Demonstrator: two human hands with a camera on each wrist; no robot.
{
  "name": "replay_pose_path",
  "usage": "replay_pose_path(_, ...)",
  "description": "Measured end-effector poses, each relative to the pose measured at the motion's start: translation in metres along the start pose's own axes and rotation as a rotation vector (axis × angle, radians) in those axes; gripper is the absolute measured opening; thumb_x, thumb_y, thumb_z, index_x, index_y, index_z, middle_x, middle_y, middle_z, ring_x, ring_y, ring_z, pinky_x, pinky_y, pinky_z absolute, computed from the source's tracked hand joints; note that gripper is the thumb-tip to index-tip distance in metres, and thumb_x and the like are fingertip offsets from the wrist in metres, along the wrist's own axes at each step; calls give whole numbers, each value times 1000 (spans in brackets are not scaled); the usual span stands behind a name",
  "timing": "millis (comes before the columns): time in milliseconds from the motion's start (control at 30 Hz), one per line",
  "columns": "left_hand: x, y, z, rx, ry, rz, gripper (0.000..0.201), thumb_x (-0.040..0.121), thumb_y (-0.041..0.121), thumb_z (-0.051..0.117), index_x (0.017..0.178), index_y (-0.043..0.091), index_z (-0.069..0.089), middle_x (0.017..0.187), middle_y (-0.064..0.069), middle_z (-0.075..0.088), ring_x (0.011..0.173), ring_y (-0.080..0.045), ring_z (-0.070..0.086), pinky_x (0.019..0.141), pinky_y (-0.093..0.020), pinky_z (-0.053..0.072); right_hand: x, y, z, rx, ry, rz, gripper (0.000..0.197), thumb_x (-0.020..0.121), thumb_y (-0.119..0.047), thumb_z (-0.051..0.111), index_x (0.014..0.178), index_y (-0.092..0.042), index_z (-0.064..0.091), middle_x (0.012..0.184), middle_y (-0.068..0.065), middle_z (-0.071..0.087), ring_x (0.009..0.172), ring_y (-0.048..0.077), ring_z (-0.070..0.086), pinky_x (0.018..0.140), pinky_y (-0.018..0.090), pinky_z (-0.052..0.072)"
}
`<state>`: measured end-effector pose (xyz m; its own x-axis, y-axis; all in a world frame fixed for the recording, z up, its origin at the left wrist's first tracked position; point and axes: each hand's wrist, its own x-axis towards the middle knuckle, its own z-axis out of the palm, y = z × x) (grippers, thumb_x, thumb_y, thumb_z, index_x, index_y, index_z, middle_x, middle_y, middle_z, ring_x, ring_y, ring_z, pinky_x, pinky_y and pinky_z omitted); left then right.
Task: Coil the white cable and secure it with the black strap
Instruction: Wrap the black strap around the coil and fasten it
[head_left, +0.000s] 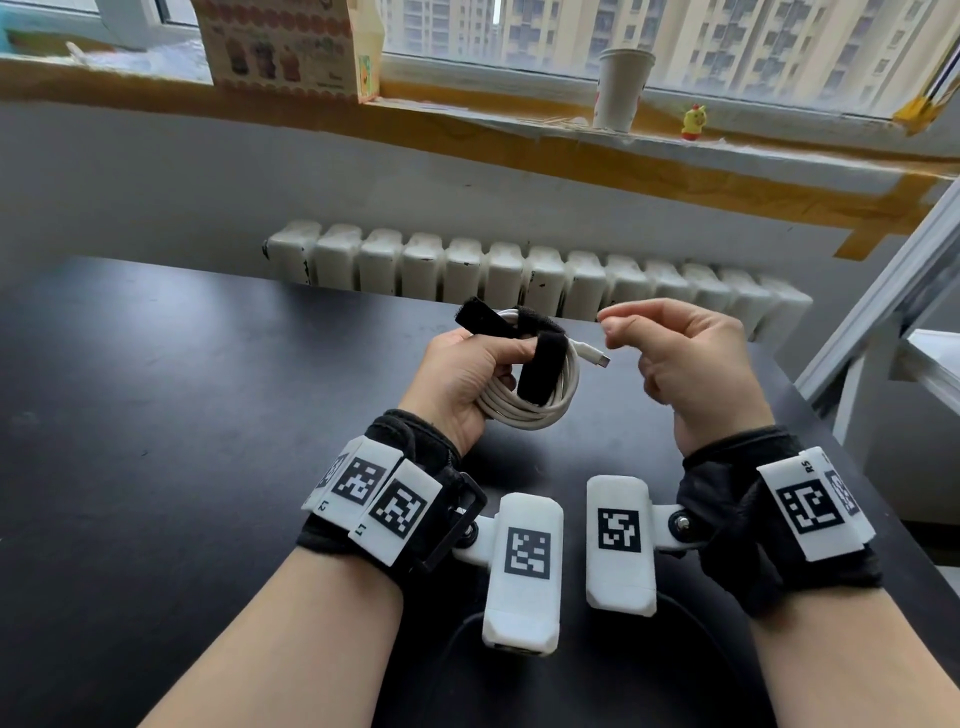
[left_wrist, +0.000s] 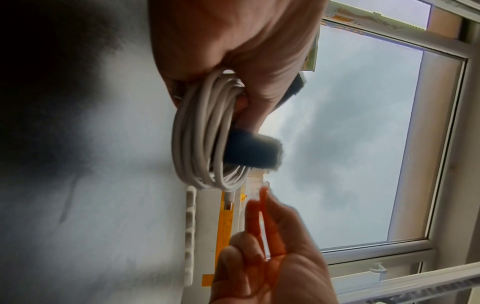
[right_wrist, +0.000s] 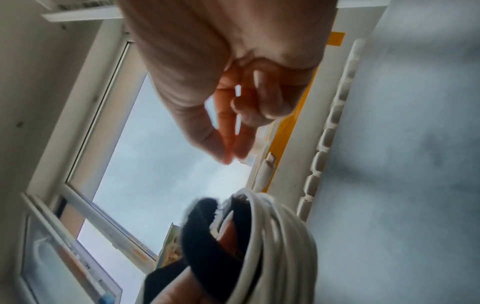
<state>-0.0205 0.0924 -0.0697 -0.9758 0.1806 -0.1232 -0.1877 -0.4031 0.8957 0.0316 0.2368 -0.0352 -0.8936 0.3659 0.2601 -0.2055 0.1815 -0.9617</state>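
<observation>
My left hand (head_left: 483, 364) grips a coiled white cable (head_left: 524, 410) above the black table, thumb across the loops. A black strap (head_left: 540, 369) passes through the coil; one end hangs over the loops and the other sticks up behind my fingers. The cable's plug (head_left: 597, 358) points right. My right hand (head_left: 623, 325) hovers just right of the plug, fingers curled, thumb near the forefinger, holding nothing. The left wrist view shows the coil (left_wrist: 197, 131), the strap (left_wrist: 249, 150) and the plug (left_wrist: 228, 200). The right wrist view shows my empty curled fingers (right_wrist: 241, 115) above the coil (right_wrist: 275, 236) and strap (right_wrist: 202, 230).
The black table (head_left: 182, 415) lies under both hands. Behind it stands a white radiator (head_left: 519, 275). On the windowsill are a printed box (head_left: 291, 47), a paper cup (head_left: 621, 88) and a small yellow figurine (head_left: 694, 122). A white metal frame (head_left: 883, 322) stands at the right.
</observation>
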Motion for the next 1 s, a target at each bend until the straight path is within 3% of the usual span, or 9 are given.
replay_pose_path(167, -1, 0, 1, -43, -33, -16, 17, 72, -9, 66, 83, 5, 65, 86, -14, 54, 82, -25, 41, 68, -30, 35, 5, 13, 0, -63, -5, 109, 13, 84, -13, 62, 73, -16, 70, 70, -1, 64, 60, 8, 51, 46, 13, 44)
replay_pose_path(300, -3, 1, 2, -30, -53, 4, 15, 74, -10, 63, 81, 3, 64, 80, -13, 57, 76, -23, 48, 66, -29, 39, 4, 14, 3, -6, -106, 160, 14, 85, -24, 64, 78, -14, 70, 78, 2, 69, 71, 13, 59, 63, 22, 53)
replay_pose_path(467, -7, 4, 4, -4, -94, 38, 13, 76, -11, 61, 79, 2, 62, 74, -11, 60, 66, -18, 57, 60, -23, 49, 2, 17, 6, -9, -306, 218, 16, 80, -10, 66, 96, -11, 70, 94, 9, 69, 88, 20, 64, 89, 39, 52)
replay_pose_path(533, -7, 4, 5, -6, -96, 51, 13, 76, -11, 60, 77, 2, 61, 75, -12, 59, 70, -21, 55, 66, -28, 46, 0, 16, 8, 46, -385, 249, 13, 80, -12, 66, 93, -12, 68, 90, 8, 69, 82, 19, 65, 86, 36, 55)
replay_pose_path(600, -8, 4, 5, -23, -111, 55, 12, 76, -9, 60, 85, 0, 62, 83, -17, 58, 79, -28, 54, 75, -35, 44, 0, 15, 7, 175, -410, 323, 26, 75, -32, 66, 91, -12, 68, 85, 7, 72, 75, 17, 68, 79, 31, 58)
replay_pose_path(700, -8, 5, 6, -61, -150, 43, 19, 79, -6, 56, 97, -4, 60, 81, -16, 59, 63, -18, 62, 64, -26, 53, 6, 15, 2, 385, -347, 480, 40, 78, -47, 57, 92, -11, 68, 82, 6, 74, 73, 17, 71, 71, 28, 59)
replay_pose_path(833, -8, 6, 6, -66, -145, 45, 25, 80, -4, 55, 104, -4, 57, 79, -15, 59, 58, -14, 61, 60, -24, 53, 7, 16, 0, 532, -313, 593, 23, 94, -15, 45, 89, -4, 65, 71, 9, 73, 63, 15, 71, 60, 24, 58)
replay_pose_path(933, -10, 4, 7, -19, -137, 59, 11, 80, -2, 59, 90, 0, 62, 76, -11, 61, 60, -14, 60, 59, -23, 49, 3, 18, 2, 517, -373, 546, 20, 75, 6, 54, 89, -2, 66, 69, 7, 72, 60, 13, 70, 58, 20, 57)
replay_pose_path(1000, -11, 4, 8, -5, -146, 80, 7, 81, -1, 60, 79, 5, 62, 65, -3, 63, 55, -9, 59, 56, -20, 48, 4, 20, 0, 519, -396, 536, 27, 63, 5, 58, 87, -2, 66, 68, 7, 71, 60, 12, 70, 58, 19, 56)
